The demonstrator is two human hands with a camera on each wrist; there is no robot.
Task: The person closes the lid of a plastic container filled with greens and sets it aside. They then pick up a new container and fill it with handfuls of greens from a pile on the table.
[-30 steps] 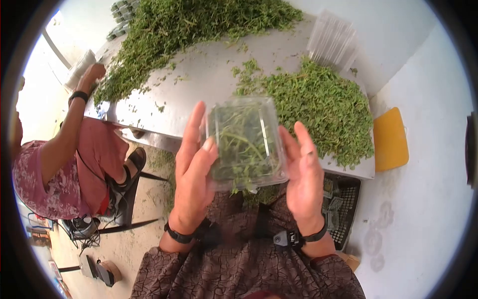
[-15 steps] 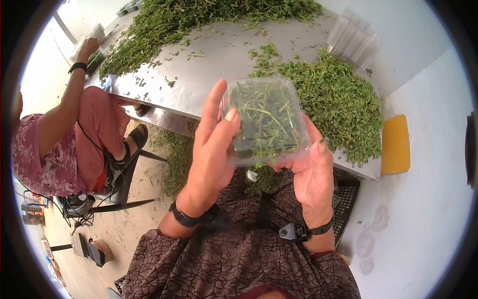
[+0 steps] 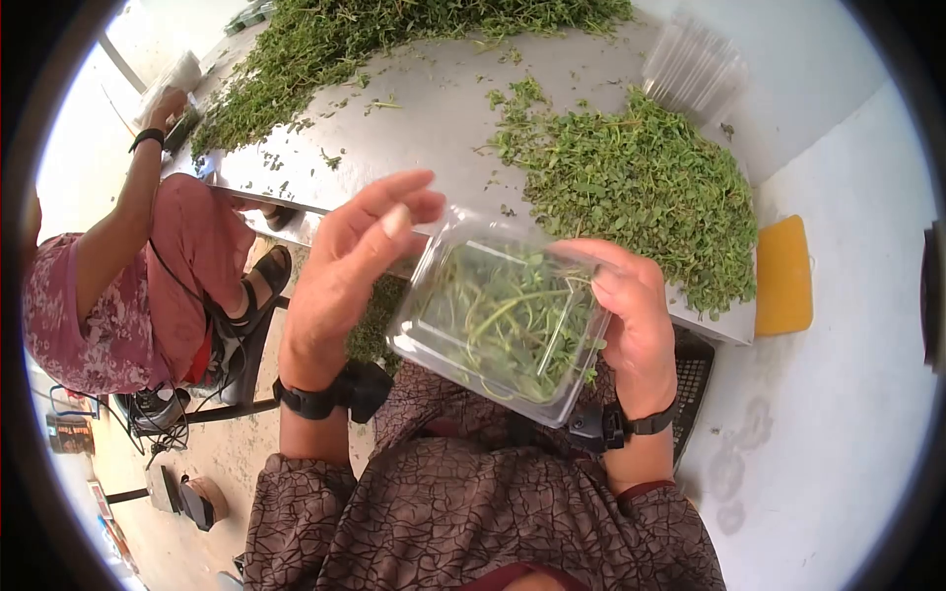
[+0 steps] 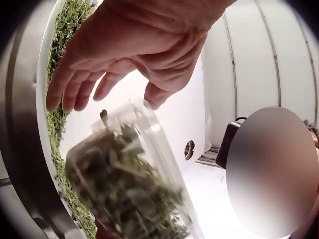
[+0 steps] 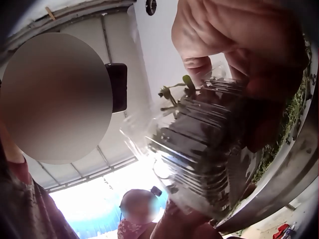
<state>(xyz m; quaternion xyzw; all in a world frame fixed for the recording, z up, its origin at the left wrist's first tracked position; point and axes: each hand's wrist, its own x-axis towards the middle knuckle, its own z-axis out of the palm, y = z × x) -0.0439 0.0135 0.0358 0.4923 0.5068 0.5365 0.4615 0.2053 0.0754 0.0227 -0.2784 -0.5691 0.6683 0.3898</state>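
A clear plastic clamshell box (image 3: 503,325) full of leafy green sprigs is held up, tilted, in front of my body. My right hand (image 3: 636,320) grips its right side, thumb on the lid and fingers round the edge. Some leaves poke out at the rim by that hand, and in the right wrist view a green sprig (image 5: 187,82) sticks out of the box's ribbed side (image 5: 199,144). My left hand (image 3: 340,271) is raised off the box's left corner with loosely bent fingers. Seen from the left wrist, its fingers (image 4: 79,87) hang above the box (image 4: 124,174), holding nothing.
On the metal table (image 3: 424,128) lie a near pile of greens (image 3: 641,197) and a larger one (image 3: 394,34) behind. Stacked clear boxes (image 3: 695,69) stand at the back right, a yellow board (image 3: 783,276) by the wall. Another person (image 3: 108,305) sits at the left.
The left hand has let go of the box and moved left. In the right hand, the box has turned and come lower, closer to the body.
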